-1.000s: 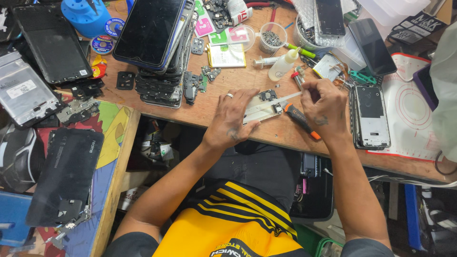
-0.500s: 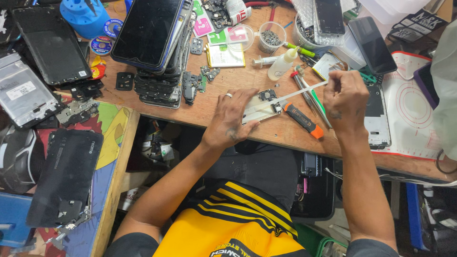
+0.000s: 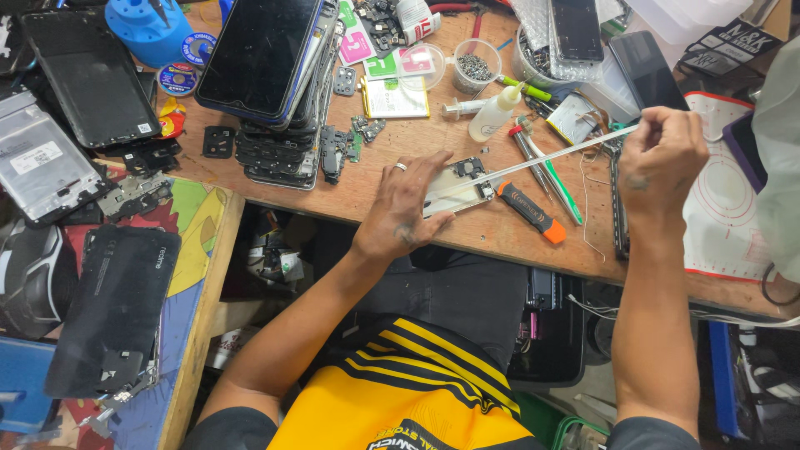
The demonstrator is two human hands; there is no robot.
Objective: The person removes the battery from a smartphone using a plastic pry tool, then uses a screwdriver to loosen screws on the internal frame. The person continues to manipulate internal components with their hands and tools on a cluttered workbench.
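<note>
**Fingers pinched a white strip pulled taut from a phone part**

Fingers (image 3: 648, 125) of the right hand (image 3: 662, 158) pinched a long white strip (image 3: 542, 158), stretched toward the upper right. Left hand (image 3: 404, 208) pressed flat on the phone part (image 3: 462, 185) at the desk (image 3: 500, 229) centre, fingers spread. An orange-tipped tool (image 3: 531, 212) lay just beside.

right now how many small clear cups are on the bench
2, at the back of the bench: one cup holds tiny dark bits, the other cup sits just left of it. More may hide in clutter.
</note>
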